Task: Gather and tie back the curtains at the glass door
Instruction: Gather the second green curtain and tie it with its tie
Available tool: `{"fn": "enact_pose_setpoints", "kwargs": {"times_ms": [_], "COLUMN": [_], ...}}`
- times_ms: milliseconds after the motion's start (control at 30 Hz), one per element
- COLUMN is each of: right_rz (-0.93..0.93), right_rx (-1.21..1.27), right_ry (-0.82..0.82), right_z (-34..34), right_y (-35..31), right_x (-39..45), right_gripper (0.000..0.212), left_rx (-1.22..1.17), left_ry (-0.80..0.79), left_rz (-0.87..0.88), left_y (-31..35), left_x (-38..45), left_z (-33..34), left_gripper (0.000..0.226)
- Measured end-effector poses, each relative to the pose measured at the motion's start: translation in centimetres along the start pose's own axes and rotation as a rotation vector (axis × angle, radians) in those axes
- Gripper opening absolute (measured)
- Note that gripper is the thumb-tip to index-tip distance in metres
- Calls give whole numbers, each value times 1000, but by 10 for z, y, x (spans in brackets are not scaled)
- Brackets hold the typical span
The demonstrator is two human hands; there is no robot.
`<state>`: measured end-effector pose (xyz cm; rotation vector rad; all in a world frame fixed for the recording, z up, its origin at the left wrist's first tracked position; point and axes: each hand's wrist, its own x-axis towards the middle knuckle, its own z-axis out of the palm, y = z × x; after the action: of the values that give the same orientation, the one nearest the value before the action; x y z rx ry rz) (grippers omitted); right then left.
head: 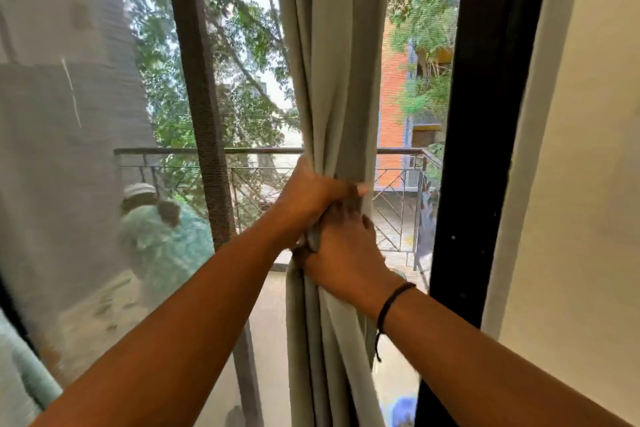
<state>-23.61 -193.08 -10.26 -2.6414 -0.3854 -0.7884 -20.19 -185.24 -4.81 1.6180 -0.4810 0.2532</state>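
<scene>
Setting: glass door point(242, 97), balcony beyond.
Curtain point(332, 80): bunched, hanging mid-door.
Hands: my left hand point(311, 194) and right hand point(346, 253) clamp the bunch, touching.
Handling: soft, light, likely slips; grip mid-height.

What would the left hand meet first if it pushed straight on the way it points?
The left hand already grips the gathered curtain; past that, probably the glass door, though depth is unclear.

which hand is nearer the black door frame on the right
Right. The right hand grips the gathered curtain lower down, on the side toward the black door frame. The left hand grips it above, slightly farther left.
</scene>
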Motion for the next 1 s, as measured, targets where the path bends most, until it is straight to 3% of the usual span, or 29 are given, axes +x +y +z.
{"fn": "enact_pose_setpoints", "kwargs": {"times_ms": [67, 233, 400, 467, 500, 567, 600, 667, 767, 900, 1000], "right_rz": [-16, -77, -130, -125, -108, -60, -20, 62, 106, 102, 134], "right_rx": [13, -22, 218, 300, 353, 396, 383, 353, 305, 606, 662], "right_ry": [-29, -97, -233, -291, -249, 54, 191, 253, 39, -149, -176], "right_z": [8, 29, 34, 28, 23, 18, 16, 11, 6, 6, 6], "right_y": [-1, -1, 10, 20, 26, 39, 47, 62, 74, 66, 58], "right_x": [-14, -50, -73, -85, -91, -100, -101, -96, -84, -77, -78], "right_gripper": [75, 92, 96, 86, 72, 40, 33, 39, 67, 66, 68], "left_rx": [-14, 13, 14, 19, 11, -32, -52, -80, -128, -201, -51], "left_ry": [2, -11, 83, 109, 114, 111, 104, 84, -12, -196, -251], "left_rz": [0, -49, -84, -95, -105, -135, -150, -186, -226, -307, -214], "left_y": [-11, -43, -58, -58, -59, -59, -59, -59, -61, -57, -51], "left_x": [-9, -23, -38, -39, -39, -41, -42, -44, -47, -50, -49], "left_z": [-1, -2, 4, 2, 1, -2, -2, -4, -4, 1, 3], "left_gripper": [58, 86, 51, 42, 40, 35, 34, 44, 70, 74, 72]}}
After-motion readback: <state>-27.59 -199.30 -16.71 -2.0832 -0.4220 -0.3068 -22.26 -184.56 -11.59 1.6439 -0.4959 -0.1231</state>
